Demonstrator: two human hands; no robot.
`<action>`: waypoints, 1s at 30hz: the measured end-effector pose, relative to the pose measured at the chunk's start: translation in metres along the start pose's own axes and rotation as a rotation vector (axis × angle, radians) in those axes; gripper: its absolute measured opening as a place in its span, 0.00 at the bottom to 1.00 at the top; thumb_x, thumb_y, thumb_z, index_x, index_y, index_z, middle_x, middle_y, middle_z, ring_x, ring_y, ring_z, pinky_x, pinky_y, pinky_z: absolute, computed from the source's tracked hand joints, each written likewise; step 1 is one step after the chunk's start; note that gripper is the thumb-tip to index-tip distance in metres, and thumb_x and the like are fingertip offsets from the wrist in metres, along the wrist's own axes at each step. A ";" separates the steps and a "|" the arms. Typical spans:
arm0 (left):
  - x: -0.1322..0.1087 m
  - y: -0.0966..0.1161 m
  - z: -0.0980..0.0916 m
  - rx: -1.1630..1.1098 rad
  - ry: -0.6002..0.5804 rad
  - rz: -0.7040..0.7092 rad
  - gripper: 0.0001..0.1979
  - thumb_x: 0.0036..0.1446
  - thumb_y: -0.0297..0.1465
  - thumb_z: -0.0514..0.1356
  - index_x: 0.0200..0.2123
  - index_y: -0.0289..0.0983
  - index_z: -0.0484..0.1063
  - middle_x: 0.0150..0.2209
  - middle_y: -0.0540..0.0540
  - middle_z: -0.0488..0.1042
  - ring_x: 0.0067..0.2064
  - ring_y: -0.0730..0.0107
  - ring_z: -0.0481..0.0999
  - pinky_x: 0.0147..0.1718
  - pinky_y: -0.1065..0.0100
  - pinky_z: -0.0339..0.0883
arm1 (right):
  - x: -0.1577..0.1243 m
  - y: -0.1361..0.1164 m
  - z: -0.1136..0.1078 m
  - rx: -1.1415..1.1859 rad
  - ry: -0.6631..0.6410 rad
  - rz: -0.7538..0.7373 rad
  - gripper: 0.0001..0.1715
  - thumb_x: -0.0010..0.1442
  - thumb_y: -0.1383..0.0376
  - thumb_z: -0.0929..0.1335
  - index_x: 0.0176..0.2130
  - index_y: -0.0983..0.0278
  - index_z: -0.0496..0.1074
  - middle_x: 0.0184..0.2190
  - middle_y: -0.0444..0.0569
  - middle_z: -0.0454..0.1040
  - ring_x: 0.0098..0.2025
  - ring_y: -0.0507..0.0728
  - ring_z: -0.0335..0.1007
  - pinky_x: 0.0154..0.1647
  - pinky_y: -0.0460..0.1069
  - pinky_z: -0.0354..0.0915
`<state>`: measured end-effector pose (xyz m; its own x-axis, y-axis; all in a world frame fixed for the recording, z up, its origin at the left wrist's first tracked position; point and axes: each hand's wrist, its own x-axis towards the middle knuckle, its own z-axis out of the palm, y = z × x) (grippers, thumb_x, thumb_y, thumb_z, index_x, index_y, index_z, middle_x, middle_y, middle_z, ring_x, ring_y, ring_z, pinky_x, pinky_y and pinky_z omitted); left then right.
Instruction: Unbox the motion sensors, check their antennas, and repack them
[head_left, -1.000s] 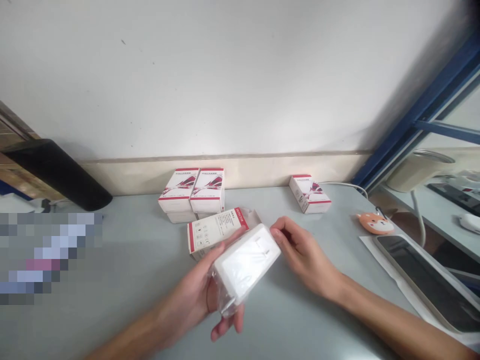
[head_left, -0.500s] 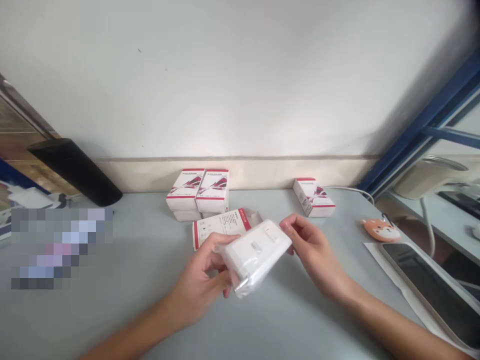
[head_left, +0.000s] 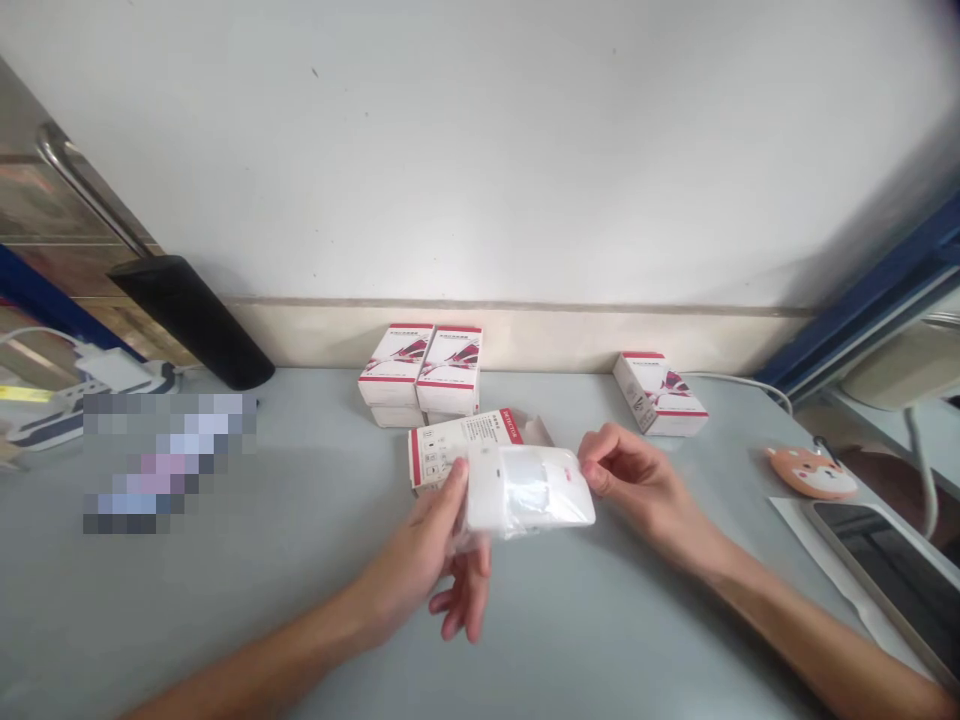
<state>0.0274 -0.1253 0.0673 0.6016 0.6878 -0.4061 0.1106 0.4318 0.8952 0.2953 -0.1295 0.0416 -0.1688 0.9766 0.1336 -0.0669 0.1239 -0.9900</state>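
A white motion detector [head_left: 551,490] in a clear plastic bag [head_left: 469,540] is held above the desk, its curved front with a lens window and small red logo facing me. My left hand [head_left: 442,540] grips its left end, thumb on top and fingers beneath. At the right end, my right hand [head_left: 622,475] is closed in a pinch against the edge; whether the fingertips hold the bag or the detector's corner is hard to see. Just behind lies an opened red-and-white box [head_left: 461,440] marked DETECTOR, partly covered by the detector.
Stacked red-and-white boxes [head_left: 397,365] stand by the wall, with a single similar box [head_left: 660,393] to the right. Further right are an orange animal-faced case [head_left: 810,472] and a phone [head_left: 889,570] on paper. A black cylinder [head_left: 195,320] and a power strip [head_left: 52,420] sit left.
The detector has been turned over from its labelled back to its lens side and levelled. My left thumb now lies on top. The view has shifted slightly left.
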 end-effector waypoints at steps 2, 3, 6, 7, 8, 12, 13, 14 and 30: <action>0.000 0.003 -0.004 -0.052 -0.031 -0.055 0.43 0.60 0.71 0.42 0.17 0.40 0.63 0.09 0.48 0.64 0.10 0.76 0.58 0.12 0.72 0.45 | 0.001 0.001 -0.001 0.122 -0.102 0.013 0.17 0.65 0.56 0.77 0.33 0.61 0.71 0.32 0.41 0.67 0.32 0.50 0.59 0.34 0.46 0.57; 0.001 0.002 -0.007 -0.067 -0.043 -0.078 0.43 0.59 0.71 0.42 0.15 0.40 0.62 0.08 0.49 0.62 0.10 0.75 0.56 0.11 0.72 0.45 | 0.000 0.001 0.000 0.188 -0.151 0.035 0.17 0.62 0.56 0.79 0.34 0.60 0.71 0.34 0.41 0.67 0.33 0.49 0.60 0.34 0.45 0.58; 0.005 -0.005 -0.015 -0.083 -0.074 -0.112 0.44 0.59 0.71 0.42 0.11 0.41 0.59 0.07 0.48 0.59 0.10 0.76 0.56 0.13 0.72 0.46 | -0.009 -0.004 0.011 0.327 -0.290 0.126 0.31 0.51 0.50 0.83 0.49 0.53 0.73 0.46 0.43 0.69 0.39 0.52 0.68 0.35 0.45 0.64; 0.007 -0.007 -0.016 -0.088 -0.075 -0.111 0.44 0.60 0.70 0.42 0.11 0.41 0.58 0.06 0.48 0.58 0.11 0.77 0.56 0.15 0.72 0.48 | -0.013 -0.007 0.017 0.344 -0.336 0.156 0.40 0.49 0.49 0.84 0.56 0.49 0.71 0.50 0.45 0.70 0.42 0.53 0.71 0.36 0.46 0.67; 0.008 -0.009 -0.017 -0.093 -0.058 -0.102 0.43 0.61 0.69 0.43 0.11 0.41 0.57 0.06 0.49 0.57 0.12 0.77 0.56 0.16 0.72 0.50 | -0.018 -0.009 0.024 0.348 -0.378 0.186 0.47 0.50 0.49 0.83 0.63 0.46 0.67 0.54 0.47 0.70 0.44 0.55 0.73 0.38 0.48 0.69; 0.006 -0.001 -0.014 -0.057 0.109 0.032 0.40 0.66 0.65 0.43 0.19 0.39 0.66 0.10 0.50 0.62 0.17 0.73 0.61 0.22 0.71 0.59 | -0.026 -0.017 0.042 0.350 -0.366 0.232 0.54 0.55 0.58 0.82 0.70 0.43 0.58 0.56 0.50 0.74 0.39 0.54 0.79 0.43 0.53 0.75; 0.005 0.005 -0.014 0.003 0.169 0.124 0.38 0.67 0.63 0.42 0.23 0.39 0.69 0.14 0.49 0.67 0.19 0.71 0.64 0.23 0.70 0.61 | -0.024 -0.019 0.042 0.343 -0.318 0.218 0.54 0.54 0.58 0.83 0.70 0.45 0.59 0.55 0.50 0.75 0.37 0.54 0.80 0.43 0.54 0.76; 0.004 0.011 -0.014 0.107 0.246 0.242 0.37 0.69 0.61 0.43 0.27 0.39 0.71 0.18 0.48 0.72 0.22 0.68 0.69 0.26 0.68 0.64 | -0.020 -0.022 0.039 0.324 -0.253 0.192 0.54 0.54 0.58 0.83 0.70 0.46 0.60 0.54 0.50 0.76 0.36 0.54 0.80 0.43 0.54 0.76; 0.015 0.017 -0.021 1.561 0.370 0.630 0.06 0.68 0.35 0.58 0.44 0.41 0.71 0.61 0.39 0.71 0.59 0.49 0.71 0.57 0.47 0.69 | 0.008 -0.018 -0.009 -0.429 0.187 0.045 0.38 0.57 0.53 0.77 0.63 0.54 0.70 0.42 0.47 0.77 0.39 0.56 0.73 0.39 0.52 0.71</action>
<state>0.0215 -0.0949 0.0728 0.6757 0.6994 0.2327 0.6862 -0.7122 0.1479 0.3045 -0.1219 0.0603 0.0208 0.9927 0.1184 0.3556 0.1034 -0.9289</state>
